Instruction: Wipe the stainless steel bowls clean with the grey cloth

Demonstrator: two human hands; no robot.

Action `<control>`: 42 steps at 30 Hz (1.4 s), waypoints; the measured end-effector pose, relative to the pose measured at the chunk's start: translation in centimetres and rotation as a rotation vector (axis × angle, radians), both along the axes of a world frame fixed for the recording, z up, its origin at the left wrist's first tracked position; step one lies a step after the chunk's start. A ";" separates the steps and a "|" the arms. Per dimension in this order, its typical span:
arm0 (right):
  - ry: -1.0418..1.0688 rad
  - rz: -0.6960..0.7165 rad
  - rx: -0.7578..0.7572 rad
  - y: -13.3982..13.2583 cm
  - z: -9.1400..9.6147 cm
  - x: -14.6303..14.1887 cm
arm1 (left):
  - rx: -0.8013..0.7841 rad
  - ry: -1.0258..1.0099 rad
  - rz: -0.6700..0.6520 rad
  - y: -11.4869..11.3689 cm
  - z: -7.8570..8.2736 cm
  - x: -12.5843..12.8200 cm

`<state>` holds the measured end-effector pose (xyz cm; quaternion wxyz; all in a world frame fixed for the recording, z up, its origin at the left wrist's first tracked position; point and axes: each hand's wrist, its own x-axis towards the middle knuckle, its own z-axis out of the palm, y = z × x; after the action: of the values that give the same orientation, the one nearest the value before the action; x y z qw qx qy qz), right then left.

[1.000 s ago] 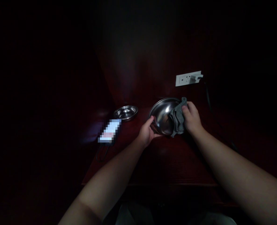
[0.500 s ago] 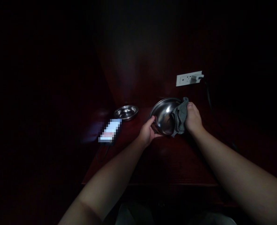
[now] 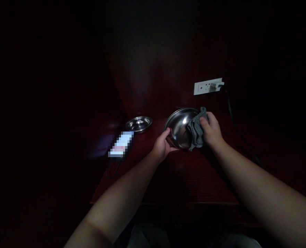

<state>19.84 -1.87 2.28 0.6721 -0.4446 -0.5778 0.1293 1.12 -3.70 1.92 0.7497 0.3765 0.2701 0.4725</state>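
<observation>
A shiny steel bowl (image 3: 178, 124) is tilted with its inside towards me, above the dark red table. My left hand (image 3: 162, 145) grips its lower left rim, thumb on the inside and fingers underneath. In my right hand (image 3: 211, 130) is a bunched grey-green cloth (image 3: 197, 130), thumb over its near side. The cloth lies against the bowl's right side and covers part of the rim there. Most of my right fingers are hidden behind the cloth.
A smaller steel bowl (image 3: 139, 124) stands on the table (image 3: 184, 182) to the left. Nearer me lies a lit phone (image 3: 121, 144) with a cable. A white wall socket (image 3: 207, 86) holds a plug, and a dark cord hangs from it. The surroundings are very dark.
My right hand has turned slightly, so its thumb now shows over the cloth, and the cloth has shifted a little left. The left hand and the bowl have barely moved.
</observation>
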 end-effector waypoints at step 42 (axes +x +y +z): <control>0.537 0.318 -0.286 0.8 -1.5 -1.1 | 0.308 0.232 -0.284 -3.1 -0.7 0.6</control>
<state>18.71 -1.09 0.74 0.7027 -0.3886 -0.4183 0.4246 1.75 -6.76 1.26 0.7062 0.5725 0.2234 0.3515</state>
